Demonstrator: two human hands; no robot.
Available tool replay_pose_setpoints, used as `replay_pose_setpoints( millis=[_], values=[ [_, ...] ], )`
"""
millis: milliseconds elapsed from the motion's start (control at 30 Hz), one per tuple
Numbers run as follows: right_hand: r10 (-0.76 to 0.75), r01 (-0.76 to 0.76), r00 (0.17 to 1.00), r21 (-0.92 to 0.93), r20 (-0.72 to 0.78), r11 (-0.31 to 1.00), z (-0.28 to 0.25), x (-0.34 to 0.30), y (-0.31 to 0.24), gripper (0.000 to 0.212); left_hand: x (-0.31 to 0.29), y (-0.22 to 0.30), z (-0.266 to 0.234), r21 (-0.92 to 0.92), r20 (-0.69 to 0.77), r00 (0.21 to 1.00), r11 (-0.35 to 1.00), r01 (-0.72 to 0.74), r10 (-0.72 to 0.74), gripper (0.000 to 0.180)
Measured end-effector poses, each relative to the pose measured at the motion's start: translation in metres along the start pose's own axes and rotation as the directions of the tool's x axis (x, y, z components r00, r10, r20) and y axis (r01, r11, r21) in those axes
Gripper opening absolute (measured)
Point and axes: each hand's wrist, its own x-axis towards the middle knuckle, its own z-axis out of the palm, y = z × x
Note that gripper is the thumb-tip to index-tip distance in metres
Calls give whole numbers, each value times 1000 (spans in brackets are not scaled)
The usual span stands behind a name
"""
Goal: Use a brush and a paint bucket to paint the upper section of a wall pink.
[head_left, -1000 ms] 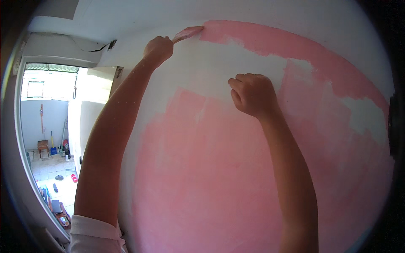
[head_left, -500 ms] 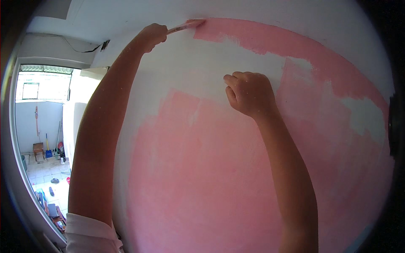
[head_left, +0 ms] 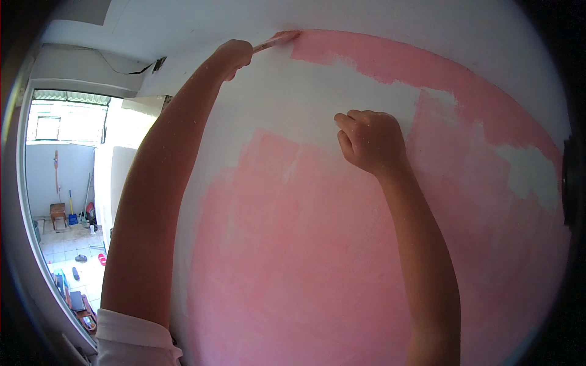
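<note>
- The left hand point(head_left: 234, 56) is raised high, its fingers wrapped around the handle of a brush point(head_left: 278, 40).
- The brush reaches up and to the right from that hand, its pink-stained tip touching the wall point(head_left: 317, 104) at the left end of a pink band just under the ceiling point(head_left: 378, 18).
- The right hand point(head_left: 371, 141) is curled into a loose fist with nothing in it, resting against the wall where the white patch meets the pink paint.
- The wall is pink across its lower and right parts, with a white area still unpainted between the top band and the large pink field, and another white patch at the far right.
- At the left, a doorway point(head_left: 61, 183) opens onto a bright tiled yard with a small stool point(head_left: 58, 211) and scattered items on the floor.
- A white sleeve point(head_left: 131, 335) covers the left upper arm.
</note>
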Motion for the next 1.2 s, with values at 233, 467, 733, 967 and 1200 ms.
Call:
replay_pose_setpoints(
  millis=[233, 467, 733, 967, 1200],
  values=[
    [3, -3, 1000, 7, 0, 1000, 1, 4, -3, 4, 13, -14, 14, -481, 9, 1000, 877, 4, 0, 17],
    [8, -8, 1000, 11, 8, 1000, -1, 4, -6, 9, 21, -21, 18, 108, -93, 968, 969, -224, 234, 18],
    [11, -11, 1000, -7, -18, 1000, -1, 3, -6, 10, -4, -37, 7, 33, 4, 970, 970, -241, 241, 28],
    [13, -13, 1000, -44, -4, 999, 1, 3, -4, 6, -21, -36, -6, -576, 98, 990, 806, 136, -97, 27],
    [9, -10, 999, -7, -32, 1000, -1, 7, -10, 3, -13, -20, 17, 227, -232, 947, 959, -168, 221, 24]
  ],
)
